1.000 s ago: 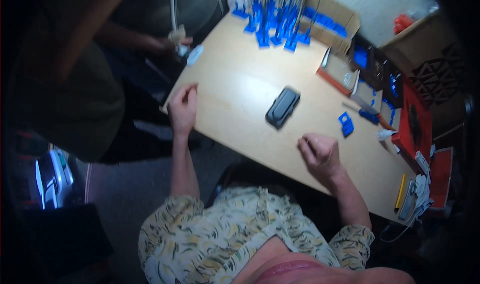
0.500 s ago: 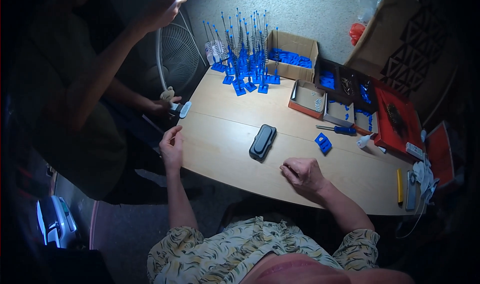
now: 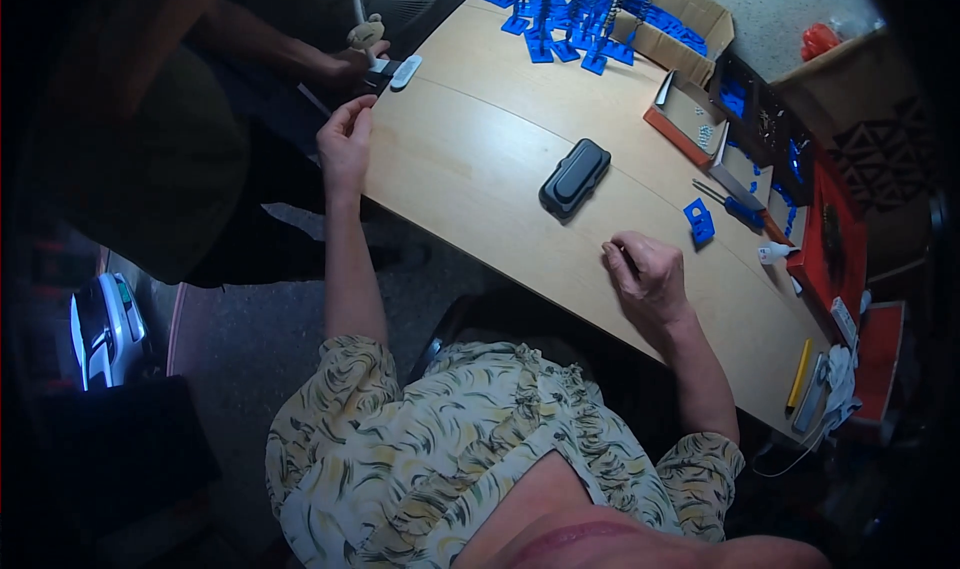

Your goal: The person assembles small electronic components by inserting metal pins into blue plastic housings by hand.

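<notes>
My left hand [image 3: 346, 151] is at the table's left edge, its thumb and fingers drawn together. Whatever may lie between the fingertips is hidden or too small to name. My right hand [image 3: 650, 274] rests loosely fisted on the table near its front edge; its palm side is hidden. Between the two, but farther back, lies a dark oblong case [image 3: 575, 180], touched by neither. Right of it are a small blue plastic piece with cutouts [image 3: 699, 223] and a blue-handled screwdriver [image 3: 741, 212].
Blue stands with springs [image 3: 560, 44] crowd the back beside a cardboard box [image 3: 722, 29] of blue parts. Parts trays [image 3: 683, 129] line the right, with a red tray [image 3: 838, 234], white bottle [image 3: 772, 253] and yellow cutter [image 3: 799, 376]. Another person's hand [image 3: 345, 69] is beyond my left hand.
The view has tilted and turned, so the table appears higher and farther right. The other person's raised hand has left the picture. My hands keep nearly the same poses.
</notes>
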`<state>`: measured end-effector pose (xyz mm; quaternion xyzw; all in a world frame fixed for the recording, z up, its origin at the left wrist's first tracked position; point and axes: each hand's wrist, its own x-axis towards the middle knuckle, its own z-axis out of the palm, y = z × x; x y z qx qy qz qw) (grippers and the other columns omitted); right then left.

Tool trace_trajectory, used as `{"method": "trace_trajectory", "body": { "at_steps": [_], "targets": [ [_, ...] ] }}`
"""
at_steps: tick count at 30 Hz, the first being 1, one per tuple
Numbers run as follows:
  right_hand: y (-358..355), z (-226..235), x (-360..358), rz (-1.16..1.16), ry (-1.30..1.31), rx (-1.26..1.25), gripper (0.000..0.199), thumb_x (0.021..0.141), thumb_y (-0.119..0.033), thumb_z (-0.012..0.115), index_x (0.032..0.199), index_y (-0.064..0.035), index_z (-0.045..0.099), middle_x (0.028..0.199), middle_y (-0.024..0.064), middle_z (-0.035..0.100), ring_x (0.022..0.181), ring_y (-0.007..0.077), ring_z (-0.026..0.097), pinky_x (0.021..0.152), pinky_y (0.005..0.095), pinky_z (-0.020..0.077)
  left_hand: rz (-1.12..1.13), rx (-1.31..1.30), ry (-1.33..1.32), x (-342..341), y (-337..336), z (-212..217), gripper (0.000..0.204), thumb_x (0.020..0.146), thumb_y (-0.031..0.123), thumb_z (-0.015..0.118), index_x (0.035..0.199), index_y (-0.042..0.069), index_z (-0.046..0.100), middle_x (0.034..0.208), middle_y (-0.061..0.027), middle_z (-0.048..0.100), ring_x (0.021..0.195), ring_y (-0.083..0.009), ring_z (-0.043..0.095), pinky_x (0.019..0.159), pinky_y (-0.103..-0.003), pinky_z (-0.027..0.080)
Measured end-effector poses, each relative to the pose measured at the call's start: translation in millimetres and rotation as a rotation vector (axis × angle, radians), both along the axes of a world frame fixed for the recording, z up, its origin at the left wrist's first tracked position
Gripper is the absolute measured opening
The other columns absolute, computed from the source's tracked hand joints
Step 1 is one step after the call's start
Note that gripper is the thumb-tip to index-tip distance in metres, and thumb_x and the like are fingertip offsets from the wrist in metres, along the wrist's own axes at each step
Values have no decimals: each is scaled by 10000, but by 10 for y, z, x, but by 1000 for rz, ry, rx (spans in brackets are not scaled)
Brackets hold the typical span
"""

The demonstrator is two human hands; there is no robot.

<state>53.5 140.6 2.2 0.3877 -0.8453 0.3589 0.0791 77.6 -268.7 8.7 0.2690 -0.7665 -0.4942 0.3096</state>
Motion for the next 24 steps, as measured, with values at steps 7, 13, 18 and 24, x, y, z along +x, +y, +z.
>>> {"method": "trace_trajectory", "body": {
  "at_steps": [7, 13, 18, 24],
  "targets": [
    [25, -52, 2, 8, 49, 24, 99, 871, -87, 744, 842, -34, 664, 723, 129, 674, 632, 290, 681, 580, 378, 529, 52, 45, -23, 6, -84, -110, 223, 1009, 99, 598, 1177, 38, 732, 1120, -68, 732, 1006, -134, 672, 930, -285, 521],
    [28, -91, -16, 9, 75, 29, 112, 864, -96, 759, 841, -38, 666, 718, 117, 674, 619, 281, 676, 576, 368, 529, 59, 32, -63, -11, -107, -153, 220, 1008, 115, 604, 1170, 44, 735, 1167, -78, 718, 1043, -157, 676, 951, -314, 529],
    [26, -91, -28, 7, 83, 35, 114, 866, -101, 759, 840, -41, 666, 717, 113, 674, 617, 273, 676, 575, 364, 529, 65, -20, -80, -5, -109, -186, 213, 1006, 113, 604, 1158, 54, 741, 1172, -73, 715, 1040, -155, 680, 943, -310, 533],
    [46, -107, -38, 3, 107, 38, 117, 873, -110, 753, 837, -44, 664, 716, 110, 675, 617, 268, 679, 575, 365, 529, 42, -16, -53, -76, -245, -153, 226, 1008, 118, 600, 1180, 52, 733, 1189, -84, 714, 1037, -169, 694, 939, -306, 534]
  ]
}}
